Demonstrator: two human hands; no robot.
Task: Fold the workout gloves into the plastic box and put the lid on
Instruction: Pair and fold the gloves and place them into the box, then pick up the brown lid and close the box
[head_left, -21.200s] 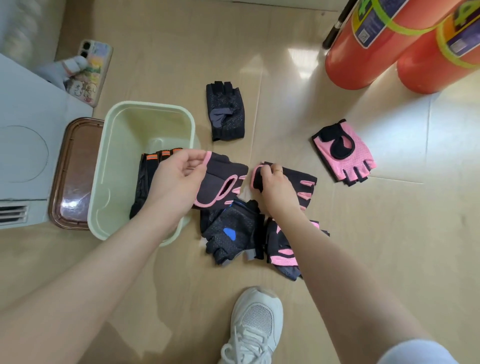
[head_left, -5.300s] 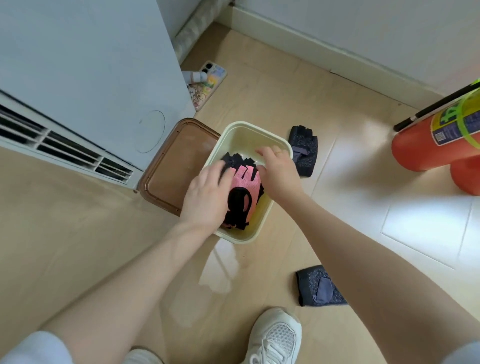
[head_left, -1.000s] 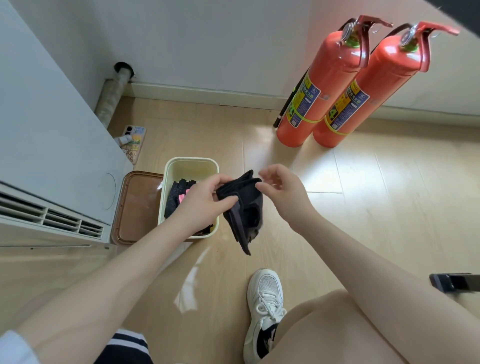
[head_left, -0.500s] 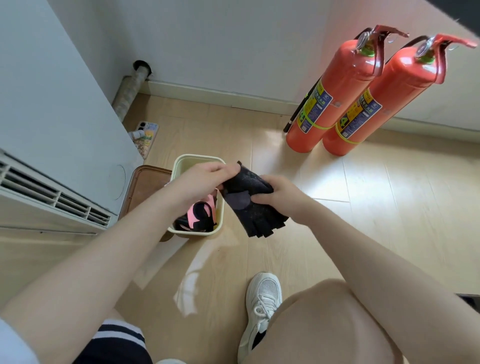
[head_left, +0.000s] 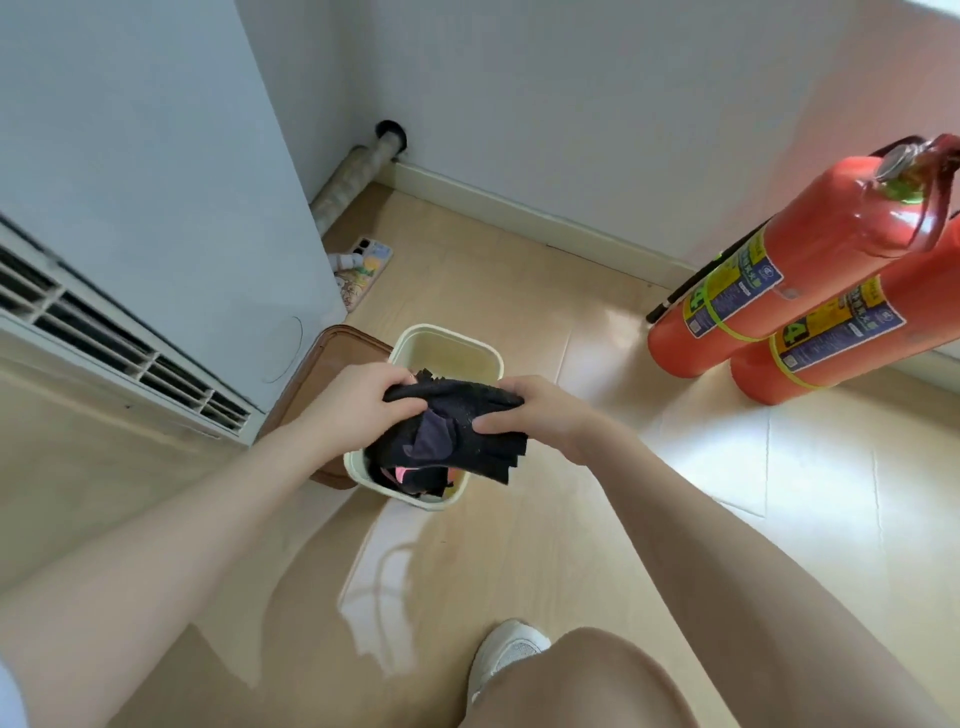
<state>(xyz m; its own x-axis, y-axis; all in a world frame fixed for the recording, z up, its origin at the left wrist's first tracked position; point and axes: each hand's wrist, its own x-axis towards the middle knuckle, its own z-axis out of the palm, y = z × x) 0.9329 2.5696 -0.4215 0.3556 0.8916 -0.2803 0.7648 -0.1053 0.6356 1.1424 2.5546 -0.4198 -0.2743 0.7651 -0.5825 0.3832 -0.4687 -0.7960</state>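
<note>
A black workout glove with a grey-purple palm patch hangs in the air just above the pale green plastic box. My left hand grips its left end. My right hand pinches its right side, thumb on top. Inside the box lie folded gloves, black with pink showing. The brown lid lies flat on the floor against the box's left side, partly hidden by my left arm.
A white air-conditioner cabinet stands at the left. A phone lies on the floor beside it. Two red fire extinguishers lean at the right wall. My white shoe and knee are at the bottom.
The glove has moved left, now over the box. My left hand now grips it too, bunched between both hands. The camera view shifted left.
</note>
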